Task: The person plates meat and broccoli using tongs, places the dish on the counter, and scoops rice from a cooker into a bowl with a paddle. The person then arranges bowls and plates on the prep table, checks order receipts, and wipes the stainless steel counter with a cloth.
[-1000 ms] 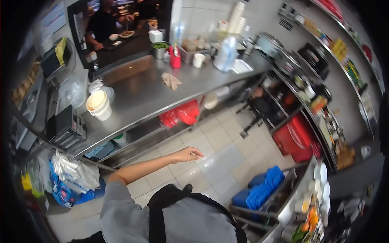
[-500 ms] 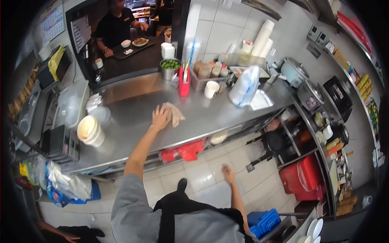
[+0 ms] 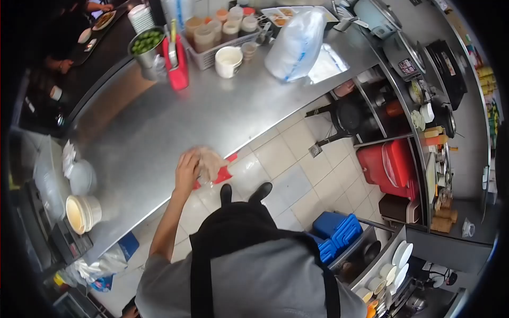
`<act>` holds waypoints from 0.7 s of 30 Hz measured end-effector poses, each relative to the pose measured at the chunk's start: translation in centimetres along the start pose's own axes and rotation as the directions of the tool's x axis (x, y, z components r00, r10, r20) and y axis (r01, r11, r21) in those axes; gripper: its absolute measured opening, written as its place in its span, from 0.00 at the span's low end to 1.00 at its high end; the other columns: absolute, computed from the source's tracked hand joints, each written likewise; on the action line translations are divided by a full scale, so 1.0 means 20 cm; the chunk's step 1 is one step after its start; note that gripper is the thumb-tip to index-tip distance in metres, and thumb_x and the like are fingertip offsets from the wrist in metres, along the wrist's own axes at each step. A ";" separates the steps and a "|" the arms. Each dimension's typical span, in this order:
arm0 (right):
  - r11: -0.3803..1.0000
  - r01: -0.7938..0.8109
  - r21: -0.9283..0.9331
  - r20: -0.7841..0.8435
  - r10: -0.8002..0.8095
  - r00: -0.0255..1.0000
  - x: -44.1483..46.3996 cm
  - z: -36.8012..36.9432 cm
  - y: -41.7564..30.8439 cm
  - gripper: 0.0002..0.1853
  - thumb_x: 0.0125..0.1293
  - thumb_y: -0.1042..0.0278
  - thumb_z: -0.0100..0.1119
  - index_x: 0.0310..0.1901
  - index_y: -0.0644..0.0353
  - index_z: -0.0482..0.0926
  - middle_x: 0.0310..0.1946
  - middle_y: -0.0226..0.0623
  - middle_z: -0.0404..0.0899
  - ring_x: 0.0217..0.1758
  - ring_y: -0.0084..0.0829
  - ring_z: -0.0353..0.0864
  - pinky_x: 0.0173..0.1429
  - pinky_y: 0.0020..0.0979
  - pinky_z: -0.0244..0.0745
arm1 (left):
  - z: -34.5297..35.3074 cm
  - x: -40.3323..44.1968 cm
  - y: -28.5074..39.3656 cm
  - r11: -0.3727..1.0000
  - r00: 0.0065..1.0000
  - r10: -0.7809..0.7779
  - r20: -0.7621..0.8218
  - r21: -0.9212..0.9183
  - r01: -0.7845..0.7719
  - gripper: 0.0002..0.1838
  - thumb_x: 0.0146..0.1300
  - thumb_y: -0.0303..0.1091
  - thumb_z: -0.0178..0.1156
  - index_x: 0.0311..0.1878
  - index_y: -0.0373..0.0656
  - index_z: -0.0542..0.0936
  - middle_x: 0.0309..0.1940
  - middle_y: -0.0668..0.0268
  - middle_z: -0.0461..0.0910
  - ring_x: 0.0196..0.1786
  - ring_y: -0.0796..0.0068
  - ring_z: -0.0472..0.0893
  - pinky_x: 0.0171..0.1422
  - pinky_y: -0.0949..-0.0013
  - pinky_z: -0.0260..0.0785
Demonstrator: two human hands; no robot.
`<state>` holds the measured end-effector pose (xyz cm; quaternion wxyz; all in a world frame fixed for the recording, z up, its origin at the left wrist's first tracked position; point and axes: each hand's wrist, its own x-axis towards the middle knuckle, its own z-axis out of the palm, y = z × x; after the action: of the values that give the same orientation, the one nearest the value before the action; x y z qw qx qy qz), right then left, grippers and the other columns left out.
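Observation:
My left hand (image 3: 186, 168) grips a beige cloth (image 3: 208, 163) at the front edge of the steel counter (image 3: 159, 124). Part of the cloth hangs over the edge, above something red on the lower level. My fingers are closed on its left side. My right hand is out of sight, hidden by my body or outside the view. Farther back on the counter are a red holder (image 3: 175, 62), a steel pot of green citrus fruit (image 3: 147, 43) and a white tub (image 3: 229, 61).
Stacked tubs (image 3: 79, 213) stand at the counter's left end. A crate of sauce containers (image 3: 212, 40) and a plastic bag (image 3: 297, 45) line the back. Right of the floor are a red bin (image 3: 389, 167) and blue containers (image 3: 336, 238). A person's hand (image 3: 64, 66) shows beyond the pass-through.
My left hand has drawn the cloth from mid-counter to the front edge. My right hand has left the view. The camera has turned and tilted further down.

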<state>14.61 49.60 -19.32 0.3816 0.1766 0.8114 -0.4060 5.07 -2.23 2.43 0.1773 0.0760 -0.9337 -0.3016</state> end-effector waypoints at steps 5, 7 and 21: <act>0.984 0.094 0.149 0.051 -0.103 0.993 0.32 -0.04 0.04 0.15 0.66 0.64 0.45 0.48 0.64 0.75 0.41 0.40 0.78 0.41 0.35 0.79 0.45 0.33 0.72 | 0.23 0.17 0.12 0.990 0.988 0.134 0.072 -0.055 -0.131 0.15 0.45 0.20 0.58 0.41 0.37 0.74 0.52 0.58 0.72 0.58 0.56 0.69 0.58 0.63 0.66; 0.946 0.202 0.255 0.045 -0.220 0.975 0.51 -0.08 0.10 0.15 0.66 0.65 0.45 0.47 0.64 0.75 0.40 0.39 0.78 0.39 0.34 0.79 0.44 0.33 0.73 | 0.34 0.23 0.21 0.993 0.990 0.121 0.077 -0.003 -0.121 0.19 0.46 0.21 0.58 0.45 0.37 0.73 0.54 0.57 0.70 0.59 0.56 0.69 0.59 0.64 0.67; 0.989 -0.101 0.107 0.078 0.092 0.993 0.70 -0.76 -0.31 0.15 0.66 0.61 0.48 0.51 0.59 0.73 0.36 0.37 0.79 0.35 0.29 0.81 0.30 0.29 0.69 | 1.04 0.98 1.03 0.795 0.953 -0.033 0.301 -0.570 0.207 0.09 0.48 0.20 0.57 0.36 0.35 0.76 0.41 0.57 0.79 0.40 0.70 0.79 0.47 0.71 0.71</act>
<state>-5.41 57.45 -20.99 0.4198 0.2216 0.7637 -0.4376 -21.59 20.68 4.45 0.0410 0.0333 -0.8003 -0.5973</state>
